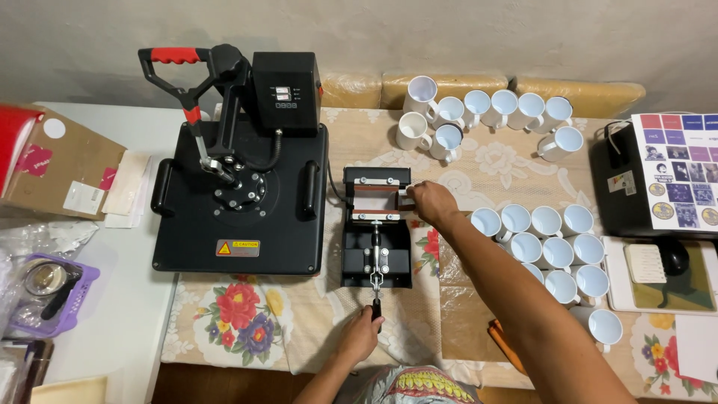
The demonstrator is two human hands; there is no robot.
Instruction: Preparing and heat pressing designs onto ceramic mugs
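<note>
While a flowered cloth covers the worktop (224,329), the biggest thing on it is the flat heat press (239,198), standing unused with its red-handled arm up. To its right sits the small mug press (376,228), where both hands are busy. Its band looks wrapped round a mug (407,193), of which only a white edge shows at the right end. The right hand (432,202) rests its fingers on that edge; its grip looks like a light pinch. The left hand (360,335) has a closed grip round the lever (376,299) near the worktop's front edge. Two groups of white mugs (550,251) stand right of the press, seemingly blank and unpressed.
</note>
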